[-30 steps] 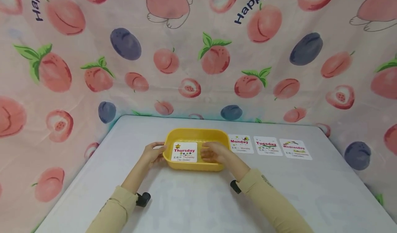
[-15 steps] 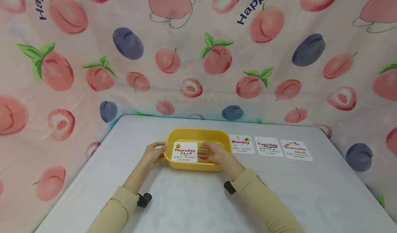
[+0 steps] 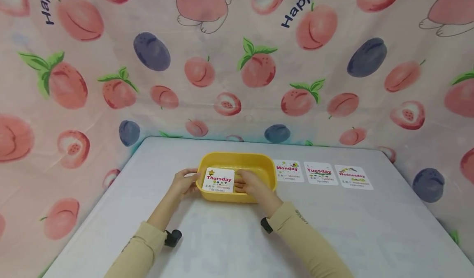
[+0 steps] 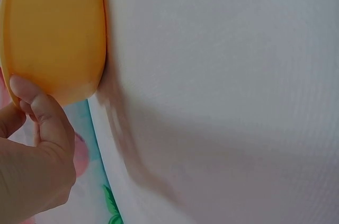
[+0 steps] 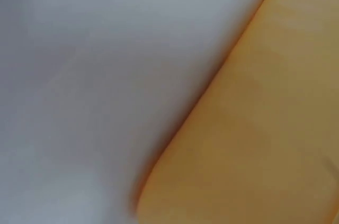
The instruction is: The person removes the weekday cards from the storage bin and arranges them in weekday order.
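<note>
A yellow plastic basket [image 3: 259, 197] stands on the white table, a Thursday card [image 3: 219, 180] face up inside its left part. My left hand [image 3: 184, 182] holds the basket's left end. In the left wrist view, the fingers and thumb of that left hand [image 4: 39, 150] pinch the rim of the yellow basket [image 4: 55, 28]. Reaching over the front rim, my right hand [image 3: 252, 184] has its lightly bent fingers at the card's right edge. The right wrist view shows the yellow basket [image 5: 254, 128] close up, without the hand.
To the right of the basket lie a Monday card [image 3: 288, 172], a Tuesday card [image 3: 320, 174] and a Wednesday card [image 3: 353, 177] in a row. The Monday card is right beside the basket. A fruit-print cloth [image 3: 222, 121] hangs behind the table [image 3: 222, 237].
My right hand has moved left inside the basket, up to the Thursday card's edge. The card has shifted slightly left and turned a little. My left hand stays on the basket.
</note>
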A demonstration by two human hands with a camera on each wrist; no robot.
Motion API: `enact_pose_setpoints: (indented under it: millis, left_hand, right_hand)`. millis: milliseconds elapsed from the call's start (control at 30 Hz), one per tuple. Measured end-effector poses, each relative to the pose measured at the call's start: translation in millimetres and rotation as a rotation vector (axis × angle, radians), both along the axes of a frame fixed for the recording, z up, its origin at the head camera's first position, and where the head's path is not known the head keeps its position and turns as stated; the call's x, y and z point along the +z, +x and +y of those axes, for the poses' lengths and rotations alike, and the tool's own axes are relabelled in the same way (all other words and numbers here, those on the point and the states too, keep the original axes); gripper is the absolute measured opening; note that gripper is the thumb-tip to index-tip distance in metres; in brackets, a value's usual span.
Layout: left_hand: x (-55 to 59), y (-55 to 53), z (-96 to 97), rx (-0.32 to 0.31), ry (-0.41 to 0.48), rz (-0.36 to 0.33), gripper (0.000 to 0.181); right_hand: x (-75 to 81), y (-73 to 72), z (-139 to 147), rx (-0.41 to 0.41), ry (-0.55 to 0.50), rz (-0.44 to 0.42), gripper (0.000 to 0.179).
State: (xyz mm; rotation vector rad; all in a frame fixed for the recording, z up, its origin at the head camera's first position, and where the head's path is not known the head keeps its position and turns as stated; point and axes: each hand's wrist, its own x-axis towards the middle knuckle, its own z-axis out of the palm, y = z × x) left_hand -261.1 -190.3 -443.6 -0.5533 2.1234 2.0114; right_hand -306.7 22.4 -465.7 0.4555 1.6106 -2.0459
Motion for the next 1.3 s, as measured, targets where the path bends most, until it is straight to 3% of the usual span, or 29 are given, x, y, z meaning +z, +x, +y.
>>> enact_pose_setpoints:
  millis: [67,167,300,333,433,533,567,700,900,1100,1300]
  left_hand:
    - [0.4,-0.6,0.0,-0.004,0.004,0.002,0.037]
    - [0.4,-0.9,0.2,0.001,0.004,0.002,0.037]
    - [1.7,0.1,-0.2,-0.008,-0.007,0.003,0.037]
    - [1.8,0.6,-0.4,-0.010,-0.009,0.003,0.037]
    - [2.3,1.6,-0.9,-0.019,-0.008,0.012,0.037]
    - [2.0,2.5,-1.2,-0.021,0.002,0.016,0.037]
    - [2.0,2.8,-1.1,-0.022,0.005,0.017,0.037]
    - [1.5,2.8,-0.7,-0.017,0.010,0.015,0.037]
    - [2.1,2.2,0.1,-0.018,0.015,0.016,0.036]
    - [2.5,2.7,-0.1,-0.019,0.009,0.015,0.036]
    - [2.5,2.8,0.2,-0.015,0.000,0.013,0.037]
  right_hand:
    - [13.0,9.9,-7.8,-0.025,0.079,0.021,0.047]
    - [25.4,19.8,-12.3,-0.039,0.111,0.037,0.046]
    - [15.8,14.5,-12.6,-0.074,0.104,0.055,0.047]
    - [4.6,7.4,-11.4,-0.074,0.075,0.082,0.046]
    - [-5.0,0.3,-11.5,-0.095,0.070,0.101,0.045]
    - [1.3,5.4,-12.6,-0.092,0.112,0.103,0.041]
    - [10.9,12.0,-14.2,-0.093,0.158,0.087,0.041]
    - [23.0,24.0,-14.6,-0.024,0.185,0.161,0.037]
    - [22.2,27.9,-18.2,0.074,0.310,0.342,0.036]
    - [18.5,27.5,-21.5,0.001,0.430,0.394,0.031]
    - [17.6,26.6,-22.5,-0.072,0.459,0.387,0.030]
